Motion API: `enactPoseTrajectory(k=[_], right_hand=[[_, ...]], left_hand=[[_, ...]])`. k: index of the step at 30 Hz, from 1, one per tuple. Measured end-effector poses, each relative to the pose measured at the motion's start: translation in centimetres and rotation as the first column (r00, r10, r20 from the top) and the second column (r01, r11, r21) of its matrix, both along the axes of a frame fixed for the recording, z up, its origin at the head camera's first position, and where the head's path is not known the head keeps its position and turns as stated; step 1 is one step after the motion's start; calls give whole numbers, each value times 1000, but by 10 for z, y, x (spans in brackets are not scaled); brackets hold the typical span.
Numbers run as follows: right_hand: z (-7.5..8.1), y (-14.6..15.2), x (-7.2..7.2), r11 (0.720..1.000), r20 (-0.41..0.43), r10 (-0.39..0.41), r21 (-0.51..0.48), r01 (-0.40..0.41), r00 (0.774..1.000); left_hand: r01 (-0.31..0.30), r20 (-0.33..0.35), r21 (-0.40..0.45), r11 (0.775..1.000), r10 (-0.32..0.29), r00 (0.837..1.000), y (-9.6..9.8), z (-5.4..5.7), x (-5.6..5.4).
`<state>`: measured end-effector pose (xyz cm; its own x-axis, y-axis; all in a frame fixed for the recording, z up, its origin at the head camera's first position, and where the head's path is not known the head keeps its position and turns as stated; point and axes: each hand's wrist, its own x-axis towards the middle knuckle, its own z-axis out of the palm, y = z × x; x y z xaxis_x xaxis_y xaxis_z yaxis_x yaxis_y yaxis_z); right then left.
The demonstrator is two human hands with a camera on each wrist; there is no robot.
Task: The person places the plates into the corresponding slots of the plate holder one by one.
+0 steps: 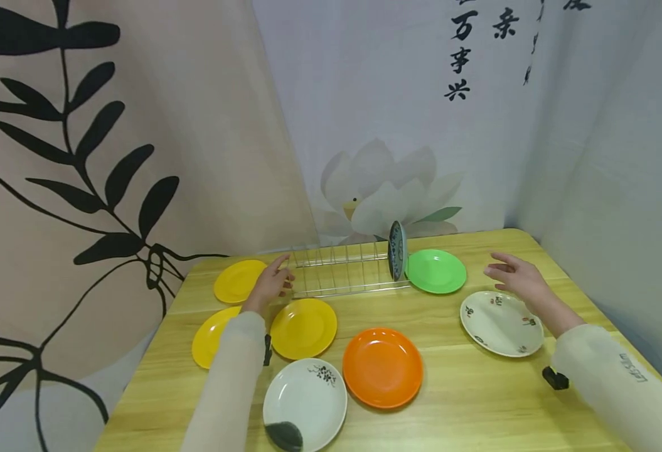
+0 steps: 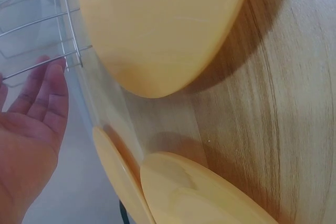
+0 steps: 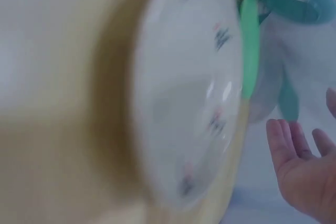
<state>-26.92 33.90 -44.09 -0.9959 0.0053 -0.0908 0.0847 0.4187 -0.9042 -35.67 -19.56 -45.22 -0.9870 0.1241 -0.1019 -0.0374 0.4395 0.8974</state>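
At the left end of a wire dish rack (image 1: 336,292), my left hand (image 1: 271,285) holds the end wire, its fingers and thumb right at the metal in the left wrist view. A dark blue patterned plate (image 1: 397,251) stands upright at the rack's right end. My right hand (image 1: 514,276) is held in the air with fingers loosely spread and nothing in them, over the far edge of a white plate with small floral marks (image 1: 500,323). Beside the rack's right end lies a green plate (image 1: 437,271).
Yellow plates lie around my left arm: one at the back (image 1: 239,281), one partly under the sleeve (image 1: 209,339), one before the rack (image 1: 304,328). Nearer are an orange plate (image 1: 383,368) and a white plate with a dark leaf pattern (image 1: 305,402). Printed curtains hang behind the wooden table (image 1: 449,408).
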Motion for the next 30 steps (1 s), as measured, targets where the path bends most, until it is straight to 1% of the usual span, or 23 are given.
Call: enactPoseTrajectory(k=[5, 10, 15, 20, 23, 27, 30], right_hand=[[-18, 37, 19, 996, 3, -1, 90, 1, 1000], [-34, 60, 34, 991, 20, 2, 131, -4, 1000], [-46, 76, 45, 994, 50, 28, 107, -33, 998], [-49, 84, 55, 995, 107, 81, 55, -87, 991], [-49, 85, 59, 994, 139, 104, 8, -106, 985], [-52, 84, 62, 991, 146, 129, -38, -125, 981], [-54, 84, 63, 992, 145, 126, -34, -122, 981]], left_hand=[[0, 8, -3, 1000, 0, 1000, -2, 1, 0], [7, 4, -17, 1000, -6, 1000, -2, 1, 0], [7, 3, -24, 1000, -7, 1000, -1, 1, -1], [9, 6, -25, 1000, -8, 1000, 1, -1, -2], [11, 8, -26, 1000, -11, 1000, 1, -1, -1], [8, 8, -27, 1000, -8, 1000, 1, 1, 1], [8, 10, -35, 999, -7, 1000, 0, 3, 1]])
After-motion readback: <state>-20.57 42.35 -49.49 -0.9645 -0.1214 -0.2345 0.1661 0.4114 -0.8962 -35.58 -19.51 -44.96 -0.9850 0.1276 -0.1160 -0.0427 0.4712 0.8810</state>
